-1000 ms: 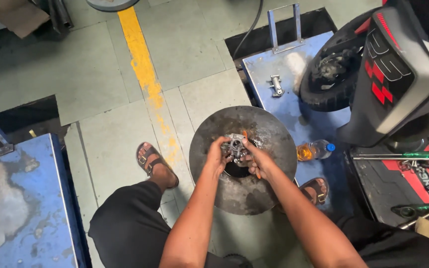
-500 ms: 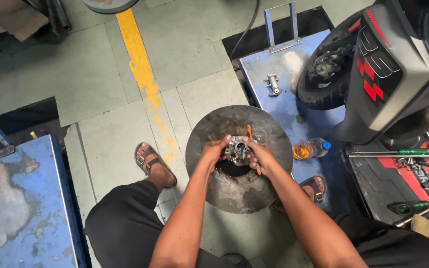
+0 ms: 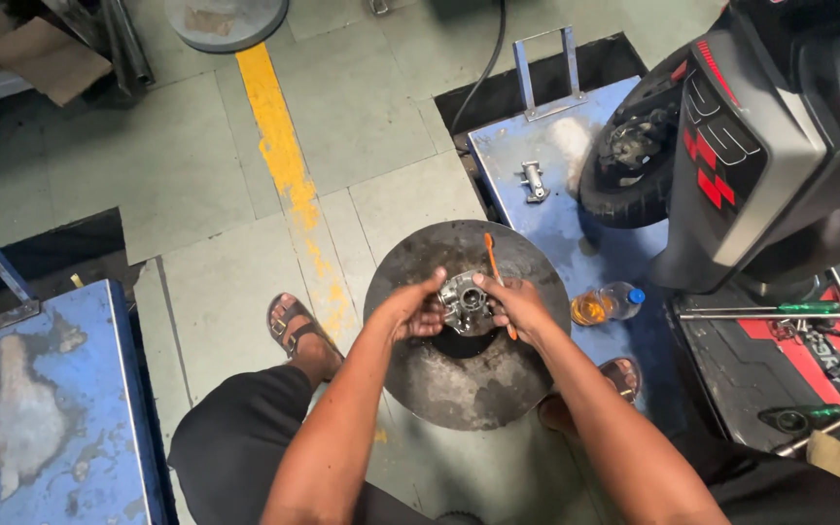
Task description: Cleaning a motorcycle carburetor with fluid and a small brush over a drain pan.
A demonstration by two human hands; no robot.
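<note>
- My left hand sits just left of frame centre, fingers curled round the side of a small grey metal part, gripping it.
- My right hand clasps the same part from the right; its fingers are also closed on an orange brush, whose handle sticks up toward the top of the frame.
- The metal part is at frame centre, held between both hands above a round, dirty metal pan that rests on the floor.
- Just right of the pan lies a small bottle with amber liquid and a blue cap.
- In the upper right stands a scooter on a blue lift platform.
- My sandalled foot is left of the pan.
- A yellow floor stripe runs from the upper left toward the pan.
</note>
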